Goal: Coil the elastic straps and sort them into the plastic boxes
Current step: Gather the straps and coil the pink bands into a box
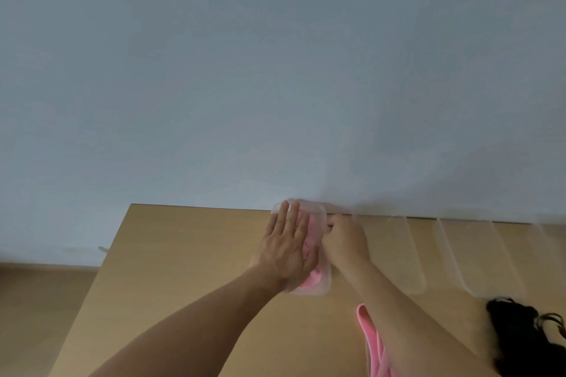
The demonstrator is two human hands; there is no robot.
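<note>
Head view. A clear rectangular plastic box (326, 280) stands on the light wooden table (183, 254), its far end against the pale blue wall (245, 70). It holds coiled pink elastic straps (307, 281). The left hand (288, 249) lies flat on top of the box, fingers straight and together. The right hand (344, 242), at 3 o'clock of the box, has its fingers curled at the rim; whether they grip it cannot be told. Further clear plastic boxes (404, 254) lie at 3 o'clock, a loose pink elastic strap (372, 337) at 5 o'clock, and a heap of black elastic straps (520, 337) at 4 o'clock.
</note>
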